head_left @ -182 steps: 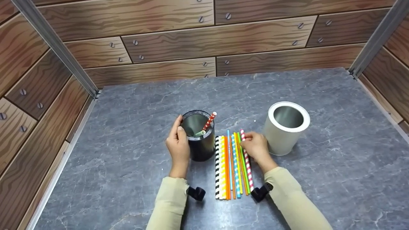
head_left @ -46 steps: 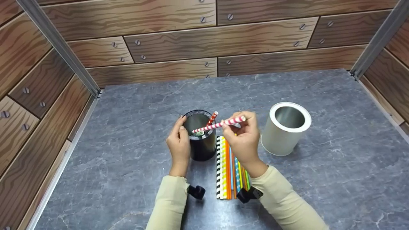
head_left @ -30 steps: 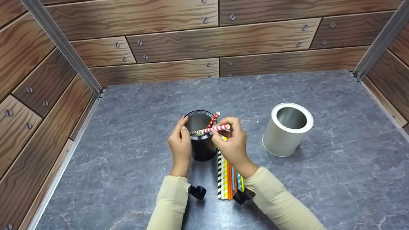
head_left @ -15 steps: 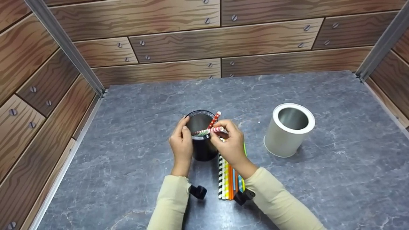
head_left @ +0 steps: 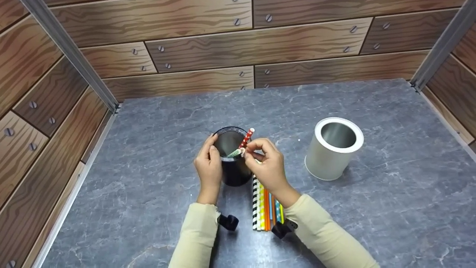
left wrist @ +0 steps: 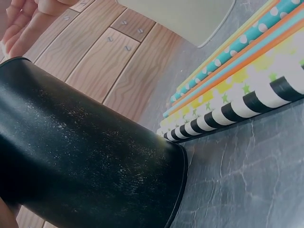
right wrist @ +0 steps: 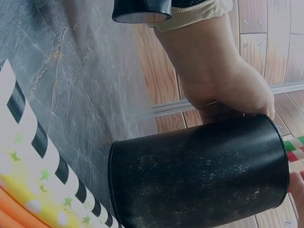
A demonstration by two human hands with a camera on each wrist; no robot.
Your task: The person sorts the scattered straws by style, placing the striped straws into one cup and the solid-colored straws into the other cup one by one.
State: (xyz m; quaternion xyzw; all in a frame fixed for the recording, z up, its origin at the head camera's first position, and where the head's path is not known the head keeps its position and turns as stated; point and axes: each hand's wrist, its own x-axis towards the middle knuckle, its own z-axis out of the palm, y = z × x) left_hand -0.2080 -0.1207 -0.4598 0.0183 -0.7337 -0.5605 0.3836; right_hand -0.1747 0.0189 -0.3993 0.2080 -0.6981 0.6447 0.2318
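The right hand (head_left: 269,163), fingertips almost together, is pinching the red-striped straw (head_left: 242,150), while the left hand (head_left: 209,163), curved around the black can (head_left: 236,173) alongside, is best steadying it.

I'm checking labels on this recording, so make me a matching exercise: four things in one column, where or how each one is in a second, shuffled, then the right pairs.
1. Black can
2. White can
3. Red straw with white dots
4. Black-and-white striped straw

A. Poking up out of a can
B. Held by the left hand
C. Lying on the table
D. Standing upright, apart from both hands

Pairs: 1-B, 2-D, 3-A, 4-C
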